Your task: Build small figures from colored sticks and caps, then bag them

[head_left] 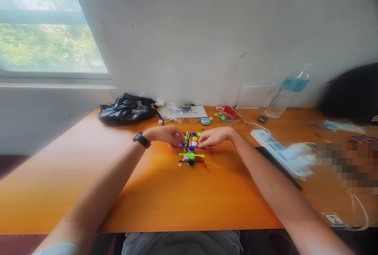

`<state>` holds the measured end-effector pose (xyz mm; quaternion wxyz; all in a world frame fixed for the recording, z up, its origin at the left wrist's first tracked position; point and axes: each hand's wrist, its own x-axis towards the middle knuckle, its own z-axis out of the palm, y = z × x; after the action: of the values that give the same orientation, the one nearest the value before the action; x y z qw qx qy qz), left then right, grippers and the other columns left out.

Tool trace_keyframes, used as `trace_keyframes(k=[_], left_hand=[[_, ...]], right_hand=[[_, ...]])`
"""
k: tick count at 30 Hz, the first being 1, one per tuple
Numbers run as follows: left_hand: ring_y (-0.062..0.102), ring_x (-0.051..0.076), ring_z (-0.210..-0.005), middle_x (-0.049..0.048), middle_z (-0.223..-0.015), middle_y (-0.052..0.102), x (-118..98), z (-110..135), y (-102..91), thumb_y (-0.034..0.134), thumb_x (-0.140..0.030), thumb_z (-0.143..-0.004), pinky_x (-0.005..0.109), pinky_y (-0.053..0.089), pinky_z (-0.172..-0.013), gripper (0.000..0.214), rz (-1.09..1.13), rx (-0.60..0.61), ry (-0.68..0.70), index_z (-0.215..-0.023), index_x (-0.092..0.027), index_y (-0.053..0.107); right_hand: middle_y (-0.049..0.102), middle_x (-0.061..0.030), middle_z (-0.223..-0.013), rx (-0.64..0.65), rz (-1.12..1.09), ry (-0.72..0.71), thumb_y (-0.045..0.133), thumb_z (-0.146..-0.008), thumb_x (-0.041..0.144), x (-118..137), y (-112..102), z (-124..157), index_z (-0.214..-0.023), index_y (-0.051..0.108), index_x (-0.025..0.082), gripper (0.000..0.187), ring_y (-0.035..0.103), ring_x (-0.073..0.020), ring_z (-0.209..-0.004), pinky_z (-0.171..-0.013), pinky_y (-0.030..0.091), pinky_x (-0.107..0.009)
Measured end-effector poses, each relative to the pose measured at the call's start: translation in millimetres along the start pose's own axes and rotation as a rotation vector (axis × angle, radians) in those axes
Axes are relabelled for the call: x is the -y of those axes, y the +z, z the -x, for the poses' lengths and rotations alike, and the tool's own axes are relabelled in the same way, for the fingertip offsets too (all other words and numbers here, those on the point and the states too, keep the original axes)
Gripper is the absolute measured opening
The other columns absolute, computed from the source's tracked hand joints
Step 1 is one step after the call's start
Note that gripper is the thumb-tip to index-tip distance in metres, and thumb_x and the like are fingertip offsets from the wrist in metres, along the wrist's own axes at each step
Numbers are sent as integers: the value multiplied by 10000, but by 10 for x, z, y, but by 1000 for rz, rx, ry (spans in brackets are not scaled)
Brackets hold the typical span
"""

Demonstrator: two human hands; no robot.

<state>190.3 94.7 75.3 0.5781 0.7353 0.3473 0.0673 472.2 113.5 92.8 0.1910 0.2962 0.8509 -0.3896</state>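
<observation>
L hand & R hand at blue plastic pc., over mid table.
Nearest is black pc., then green pc. just behind it. Next comes the blue one, btwn both hands; fingers are bent, tips close to its two ends, but if they clamp on it or are apart, I cannot tell. Just beyond: white disc, yellow disc. Farther, black bag on L, blue-labelled bottle on R, near wall.

the single head view looks from above the table, facing forward and down past the left hand and right hand to the wall at twelve o'clock; the wearer's lap, much closer, lies at six.
</observation>
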Motion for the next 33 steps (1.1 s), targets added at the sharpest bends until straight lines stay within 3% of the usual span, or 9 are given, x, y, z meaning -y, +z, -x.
trace_keyframes(k=[26, 33], left_hand=[[765, 175, -744, 48, -817, 793, -18, 2, 15, 848, -271, -768, 260, 614, -734, 320, -37, -14, -72, -1062, -163, 785], [775, 183, -752, 61, -839, 803, -62, 41, 5, 830, -323, -807, 258, 622, -716, 310, -83, -14, -86, -1070, -167, 781]], right_hand=[[602, -8, -712, -3, -40, 3, 582, -930, 609, 62, 17, 13, -698, 591, 179, 488, 486, -152, -668, -664, 343, -300], [592, -7, -708, -23, -36, 34, 564, -923, 718, 52, 10, 30, -704, 597, 177, 585, 477, -148, -662, -671, 352, -299]])
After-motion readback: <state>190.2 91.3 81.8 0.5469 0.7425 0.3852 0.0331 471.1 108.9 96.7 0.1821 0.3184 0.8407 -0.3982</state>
